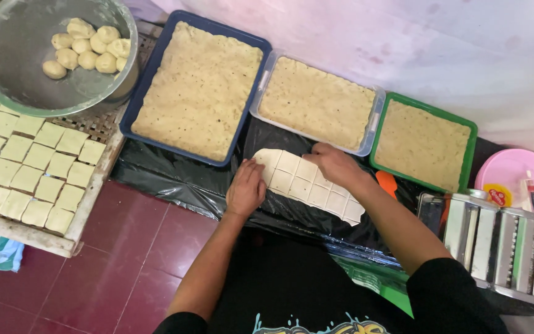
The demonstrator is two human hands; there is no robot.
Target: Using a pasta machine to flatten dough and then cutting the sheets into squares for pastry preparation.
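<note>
A flat strip of pale dough (307,185), scored into small squares, lies on black plastic sheeting (174,176). My left hand (246,187) rests with fingers bent on the strip's near left end. My right hand (336,164) presses its fingertips on the strip's far edge near the middle. Neither hand lifts anything; both touch the dough.
Three trays of crumbly filling stand behind the dough: blue (199,89), clear (317,102), green (423,144). A metal bowl (32,74) holds dough balls (86,49). Cut dough squares (26,164) cover a woven tray at left. A pasta roller (495,244) and pink plate (517,185) sit right.
</note>
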